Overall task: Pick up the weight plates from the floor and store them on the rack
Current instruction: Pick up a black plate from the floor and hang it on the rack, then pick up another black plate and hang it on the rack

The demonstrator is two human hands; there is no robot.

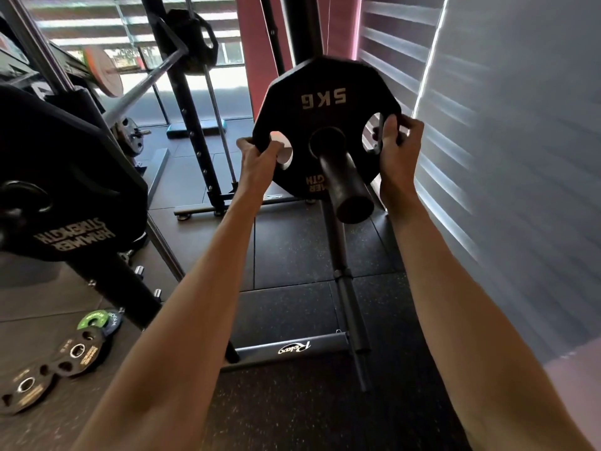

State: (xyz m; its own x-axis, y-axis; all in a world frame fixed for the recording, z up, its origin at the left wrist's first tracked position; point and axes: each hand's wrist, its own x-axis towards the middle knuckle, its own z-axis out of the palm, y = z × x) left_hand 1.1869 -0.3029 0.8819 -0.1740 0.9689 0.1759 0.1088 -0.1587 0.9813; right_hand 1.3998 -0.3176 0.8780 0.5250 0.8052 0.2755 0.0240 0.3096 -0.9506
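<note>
A black 5 kg weight plate (pixel 325 102) sits on the rack's black horizontal peg (pixel 344 183), which passes through its centre hole and sticks out toward me. My left hand (pixel 260 157) grips the plate's left edge with the thumb through the left grip hole. My right hand (pixel 398 141) grips the right edge, fingers curled through the right grip hole. Several small plates lie on the floor at the lower left: two black ones (pixel 76 353) (pixel 24 388) and a green one (pixel 92 322).
A large black plate (pixel 65 190) hangs on a rack post at the left. A barbell with an orange plate (pixel 104 73) crosses the upper left. The rack's base bar (pixel 292 348) lies on the rubber floor. A blind-covered wall (pixel 487 157) is close on the right.
</note>
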